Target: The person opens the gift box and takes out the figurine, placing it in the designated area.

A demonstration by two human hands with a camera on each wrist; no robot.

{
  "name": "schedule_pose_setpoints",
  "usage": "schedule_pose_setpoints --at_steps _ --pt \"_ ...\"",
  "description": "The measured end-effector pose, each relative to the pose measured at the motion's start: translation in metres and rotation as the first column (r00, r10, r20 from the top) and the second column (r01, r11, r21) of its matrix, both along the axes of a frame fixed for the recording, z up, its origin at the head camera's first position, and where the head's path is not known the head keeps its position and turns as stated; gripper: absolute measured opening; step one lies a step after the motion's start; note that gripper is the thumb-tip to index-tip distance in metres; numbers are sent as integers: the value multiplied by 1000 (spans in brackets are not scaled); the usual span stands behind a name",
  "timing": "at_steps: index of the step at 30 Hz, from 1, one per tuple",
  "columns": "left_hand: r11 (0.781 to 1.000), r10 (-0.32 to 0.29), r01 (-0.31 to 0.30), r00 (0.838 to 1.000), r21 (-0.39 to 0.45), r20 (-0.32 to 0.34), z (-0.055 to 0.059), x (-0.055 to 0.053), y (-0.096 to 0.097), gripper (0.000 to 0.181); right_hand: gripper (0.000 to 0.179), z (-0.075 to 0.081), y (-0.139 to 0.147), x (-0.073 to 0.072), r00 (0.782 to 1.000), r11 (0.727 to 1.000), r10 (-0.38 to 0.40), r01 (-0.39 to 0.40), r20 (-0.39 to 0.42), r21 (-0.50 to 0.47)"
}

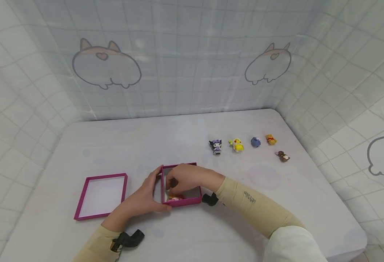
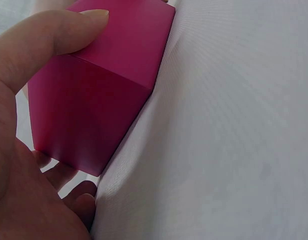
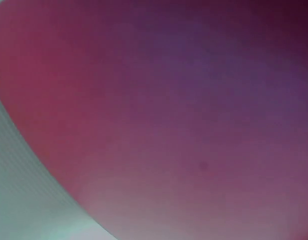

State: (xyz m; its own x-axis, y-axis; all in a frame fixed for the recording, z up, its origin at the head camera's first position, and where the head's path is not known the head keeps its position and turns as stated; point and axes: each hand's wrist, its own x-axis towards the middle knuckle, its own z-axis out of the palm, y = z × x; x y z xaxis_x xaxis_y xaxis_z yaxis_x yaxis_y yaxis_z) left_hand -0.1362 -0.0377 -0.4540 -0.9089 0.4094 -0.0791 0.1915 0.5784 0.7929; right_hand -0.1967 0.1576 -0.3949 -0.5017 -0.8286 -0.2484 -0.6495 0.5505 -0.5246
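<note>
A magenta open-topped box [image 1: 183, 202] stands on the table, with a small pink and yellow thing [image 1: 175, 197] inside near its front wall. My left hand [image 1: 145, 195] grips the box at its left side. In the left wrist view the thumb [image 2: 81, 31] lies on one face while the other fingers reach round the far edge. My right hand [image 1: 186, 178] dips into the box from above with bent fingers. Its fingertips are hidden behind the hand, and I cannot tell whether they hold anything. A blurred magenta box wall [image 3: 143, 125] fills most of the right wrist view.
Left of the box lies a magenta-rimmed lid [image 1: 102, 196], white inside. Several small figurines stand or lie at the back right: a black and purple one [image 1: 216, 146], a yellow one [image 1: 237, 145], a blue-grey one [image 1: 255, 142], an orange bear [image 1: 271, 139] and a brown one [image 1: 282, 156].
</note>
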Motion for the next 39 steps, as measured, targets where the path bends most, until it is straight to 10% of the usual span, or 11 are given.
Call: schedule_pose_setpoints --at_steps 39 --pt "1000 -4 3 1000 -14 -12 -4 1 3 122 32 -3 8 -5 996 996 -41 46 74 -72"
